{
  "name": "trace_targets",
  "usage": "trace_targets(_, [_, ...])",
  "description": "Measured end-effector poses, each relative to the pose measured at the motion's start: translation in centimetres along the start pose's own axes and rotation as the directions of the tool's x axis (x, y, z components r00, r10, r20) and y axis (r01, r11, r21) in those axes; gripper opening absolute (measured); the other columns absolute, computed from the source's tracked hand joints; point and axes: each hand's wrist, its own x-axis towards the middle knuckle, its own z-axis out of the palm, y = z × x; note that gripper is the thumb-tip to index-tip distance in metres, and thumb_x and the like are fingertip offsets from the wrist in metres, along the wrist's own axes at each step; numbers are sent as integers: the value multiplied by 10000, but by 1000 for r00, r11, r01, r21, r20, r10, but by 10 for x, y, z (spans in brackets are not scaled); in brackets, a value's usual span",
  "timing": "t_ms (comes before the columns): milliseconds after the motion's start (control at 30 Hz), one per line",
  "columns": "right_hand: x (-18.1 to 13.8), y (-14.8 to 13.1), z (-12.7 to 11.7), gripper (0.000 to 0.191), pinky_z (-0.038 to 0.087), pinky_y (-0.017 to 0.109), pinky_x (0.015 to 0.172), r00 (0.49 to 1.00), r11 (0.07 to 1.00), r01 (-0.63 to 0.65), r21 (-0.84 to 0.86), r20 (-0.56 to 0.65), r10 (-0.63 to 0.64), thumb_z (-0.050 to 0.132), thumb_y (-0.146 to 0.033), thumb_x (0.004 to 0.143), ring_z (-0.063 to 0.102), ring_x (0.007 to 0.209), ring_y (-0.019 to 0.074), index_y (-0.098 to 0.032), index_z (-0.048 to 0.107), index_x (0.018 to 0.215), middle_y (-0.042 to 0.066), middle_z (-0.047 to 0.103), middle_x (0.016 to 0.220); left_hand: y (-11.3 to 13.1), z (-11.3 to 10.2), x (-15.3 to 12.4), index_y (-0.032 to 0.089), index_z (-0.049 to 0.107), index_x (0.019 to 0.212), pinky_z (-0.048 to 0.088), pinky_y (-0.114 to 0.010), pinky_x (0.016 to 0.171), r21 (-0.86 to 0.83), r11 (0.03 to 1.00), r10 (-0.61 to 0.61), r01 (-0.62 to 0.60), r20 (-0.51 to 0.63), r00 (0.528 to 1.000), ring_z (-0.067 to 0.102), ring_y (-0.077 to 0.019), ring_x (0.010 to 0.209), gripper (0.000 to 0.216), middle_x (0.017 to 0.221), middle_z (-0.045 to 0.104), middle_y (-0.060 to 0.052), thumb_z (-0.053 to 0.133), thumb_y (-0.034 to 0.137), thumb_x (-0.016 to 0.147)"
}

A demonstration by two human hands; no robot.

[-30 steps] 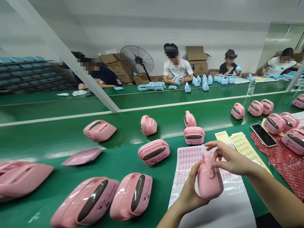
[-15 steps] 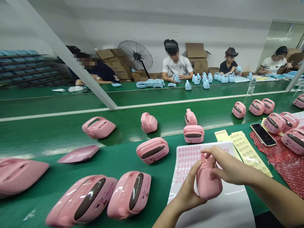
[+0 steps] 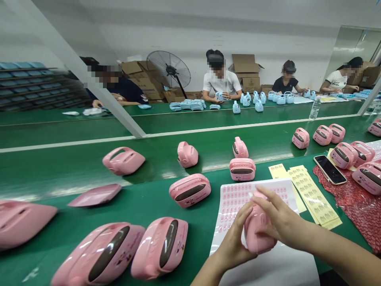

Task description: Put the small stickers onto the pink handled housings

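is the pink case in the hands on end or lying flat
On end: left hand and right hand hold the pink case standing taller than wide.

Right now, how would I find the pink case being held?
On the green table, at its near edge, a white sticker sheet lies. Over it, the left hand and right hand clasp one pink case. Only this one is held; the other cases lie loose.
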Motion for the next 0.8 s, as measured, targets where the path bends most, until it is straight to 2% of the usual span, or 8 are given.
trace_targets(100, [6, 19, -7, 748, 331, 479, 1004, 995, 994, -97, 45, -13, 98, 589, -384, 776, 272, 1306, 290, -213, 188, 1384, 169, 284, 1417, 4, 3, -3, 179, 707, 856, 227, -541, 1022, -18, 1000, -22, 24, 86, 996, 449, -409, 1184, 700, 1064, 638, -198, 733, -132, 230])
trace_targets(167, [8, 37, -13, 774, 374, 456, 949, 982, 967, -185, 178, 61, 177, 578, -473, 764, 386, 1227, 277, -205, 198, 1384, 162, 407, 1342, 3, 5, -8, 196, 689, 951, 233, -580, 1001, 6, 1000, -10, 9, 179, 984, 454, -425, 1173, 778, 1105, 624, -197, 767, -91, 232])
trace_targets(267, [4, 59, -13, 689, 465, 306, 690, 932, 864, -318, 390, 297, 209, 570, -493, 760, 580, 823, 178, -190, 313, 1323, 57, 617, 944, -4, 10, -11, 277, 549, 1200, 262, -594, 980, -9, 1000, 25, -23, 311, 950, 479, -419, 1151, 1030, 1225, 561, -163, 821, -20, 252])
trace_targets(333, [-1, 68, -13, 542, 412, 229, 526, 900, 786, -414, 459, 339, 275, 546, -450, 779, 515, 579, 111, -186, 401, 1229, -38, 540, 699, -15, 16, -7, 334, 415, 1303, 311, -588, 950, -106, 994, 10, 24, 305, 952, 500, -410, 1132, 1125, 1274, 523, -146, 859, 85, 299])
trace_targets(433, [4, 80, -24, 387, 347, 205, 434, 855, 721, -505, 474, 163, 491, 499, -376, 790, 425, 452, 92, -189, 425, 1121, -95, 400, 578, -39, 24, 9, 314, 398, 1306, 406, -506, 896, -214, 976, -21, 33, 62, 998, 557, -360, 1065, 1024, 1246, 542, -136, 865, 237, 398])
trace_targets(567, [45, 110, -56, 392, 406, 256, 539, 712, 760, -621, 193, -266, 650, 547, -271, 721, 523, 548, 146, -196, 435, 1088, -79, 466, 586, -71, 20, 29, 252, 608, 1074, 484, -328, 782, -29, 997, -80, 77, -150, 985, 639, -202, 827, 458, 913, 655, -67, 750, 227, 640])
trace_targets(667, [91, 149, -67, 474, 432, 296, 644, 598, 645, -763, -34, -413, 687, 523, -167, 723, 594, 735, 205, -185, 410, 1182, -6, 590, 742, -79, 10, 33, 223, 665, 970, 500, -276, 672, 126, 988, -90, 88, 7, 996, 625, -169, 693, 302, 773, 650, -49, 717, 222, 672])
trace_targets(800, [138, 205, -56, 486, 458, 346, 688, 532, 581, -813, -40, -455, 714, 467, -133, 807, 606, 848, 250, -58, 337, 1270, 145, 622, 954, -75, 0, 33, 226, 692, 918, 502, -267, 642, 313, 949, -101, 26, 225, 969, 615, -167, 667, 208, 760, 669, -58, 652, 204, 716])
